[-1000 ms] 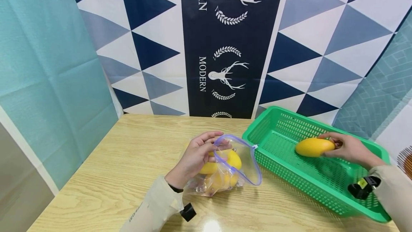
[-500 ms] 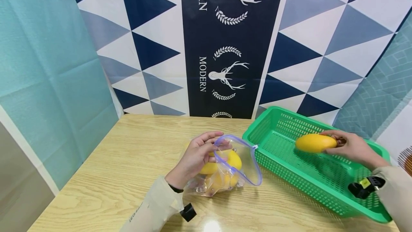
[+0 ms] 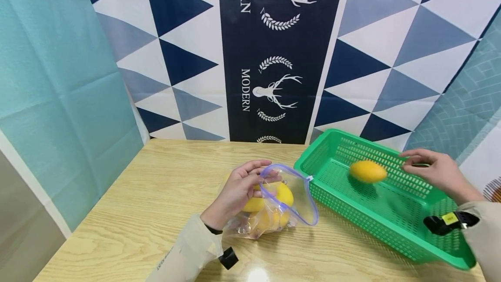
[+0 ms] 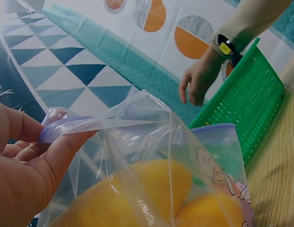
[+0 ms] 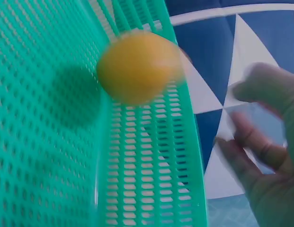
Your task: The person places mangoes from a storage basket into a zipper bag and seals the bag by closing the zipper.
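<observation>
Yellow and blurred, the mango [image 3: 368, 171] is in the basket [image 3: 352, 212] near its far edge, so let it settle, your right hand [image 3: 436, 172] empty and apart, your left hand [image 3: 238, 187] pinching the bag [image 4: 137, 118]

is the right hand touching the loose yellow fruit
No, in the head view the wall of the green basket shows in the gap between the right hand and the loose yellow fruit.
</observation>
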Motion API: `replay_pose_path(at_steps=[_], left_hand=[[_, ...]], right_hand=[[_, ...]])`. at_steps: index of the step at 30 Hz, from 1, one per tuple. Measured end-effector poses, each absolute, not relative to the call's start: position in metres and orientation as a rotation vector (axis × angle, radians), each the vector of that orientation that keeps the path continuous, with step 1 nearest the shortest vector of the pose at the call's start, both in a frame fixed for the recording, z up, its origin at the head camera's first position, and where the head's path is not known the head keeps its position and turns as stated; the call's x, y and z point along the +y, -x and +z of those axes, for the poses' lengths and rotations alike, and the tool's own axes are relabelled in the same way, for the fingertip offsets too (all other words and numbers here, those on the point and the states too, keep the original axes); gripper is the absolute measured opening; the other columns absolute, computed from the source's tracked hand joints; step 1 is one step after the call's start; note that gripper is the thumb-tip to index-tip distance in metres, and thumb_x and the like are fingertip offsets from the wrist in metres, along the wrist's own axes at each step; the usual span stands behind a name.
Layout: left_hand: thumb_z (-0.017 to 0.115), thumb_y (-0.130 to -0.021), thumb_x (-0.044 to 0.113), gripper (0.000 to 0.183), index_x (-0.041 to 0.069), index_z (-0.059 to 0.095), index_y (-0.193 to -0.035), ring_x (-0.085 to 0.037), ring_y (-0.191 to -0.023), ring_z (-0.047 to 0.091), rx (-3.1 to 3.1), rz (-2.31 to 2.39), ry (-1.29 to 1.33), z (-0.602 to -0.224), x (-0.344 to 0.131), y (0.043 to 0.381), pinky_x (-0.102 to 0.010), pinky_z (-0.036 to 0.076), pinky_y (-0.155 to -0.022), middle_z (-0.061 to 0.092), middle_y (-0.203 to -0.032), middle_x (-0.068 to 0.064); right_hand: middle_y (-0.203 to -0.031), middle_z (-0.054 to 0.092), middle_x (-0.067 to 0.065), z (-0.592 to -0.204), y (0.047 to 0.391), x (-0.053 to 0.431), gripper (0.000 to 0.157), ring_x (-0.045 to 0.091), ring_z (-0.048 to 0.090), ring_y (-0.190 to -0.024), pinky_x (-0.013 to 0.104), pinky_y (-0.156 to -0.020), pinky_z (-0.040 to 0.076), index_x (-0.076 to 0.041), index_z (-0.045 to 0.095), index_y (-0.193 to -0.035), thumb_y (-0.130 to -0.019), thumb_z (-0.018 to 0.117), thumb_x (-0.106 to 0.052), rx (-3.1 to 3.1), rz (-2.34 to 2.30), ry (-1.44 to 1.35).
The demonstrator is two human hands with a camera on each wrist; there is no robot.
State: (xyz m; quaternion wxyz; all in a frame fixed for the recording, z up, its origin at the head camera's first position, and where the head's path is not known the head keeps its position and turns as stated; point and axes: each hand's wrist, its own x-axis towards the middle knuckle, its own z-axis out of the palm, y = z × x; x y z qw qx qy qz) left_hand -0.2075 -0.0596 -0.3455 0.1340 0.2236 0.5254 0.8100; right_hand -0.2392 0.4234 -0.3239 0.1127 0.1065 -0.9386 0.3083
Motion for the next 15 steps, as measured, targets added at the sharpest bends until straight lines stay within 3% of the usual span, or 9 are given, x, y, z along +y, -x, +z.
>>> replay_pose_path(at_steps=[6,8,15], left_hand=[[0.045,-0.099,0.000,0.040,-0.010,0.044,-0.138,-0.019,-0.108,0.068,1.535,2.341,-0.663,-0.346,-0.061,0.211,-0.032,0.060,-0.077,0.072,-0.109,0.000],[0.045,-0.099,0.000,0.041,-0.012,0.042,-0.138,-0.019,-0.108,0.068,1.535,2.347,-0.663,-0.345,-0.062,0.211,-0.033,0.060,-0.078,0.072,-0.109,-0.001],[0.046,-0.099,0.000,0.039,-0.009,0.047,-0.137,-0.022,-0.110,0.068,1.506,2.355,-0.654,-0.346,-0.061,0.208,-0.038,0.059,-0.080,0.072,-0.109,0.000]], right_hand=[[-0.109,0.064,0.021,-0.305,0.243,0.403,0.039,-0.011,0.054,-0.081,0.028,-0.062,0.053,-0.003,0.061,-0.123,-0.091,0.074,-0.020,-2.875,0.750,-0.336],[-0.112,0.064,0.021,-0.302,0.247,0.396,0.039,-0.007,0.056,-0.083,0.031,-0.065,0.053,-0.004,0.062,-0.124,-0.091,0.074,-0.020,-2.902,0.732,-0.352],[-0.107,0.063,0.018,-0.311,0.258,0.382,0.040,0.034,0.063,-0.094,0.044,-0.068,0.054,-0.003,0.062,-0.120,-0.087,0.078,-0.019,-2.963,0.616,-0.471]])
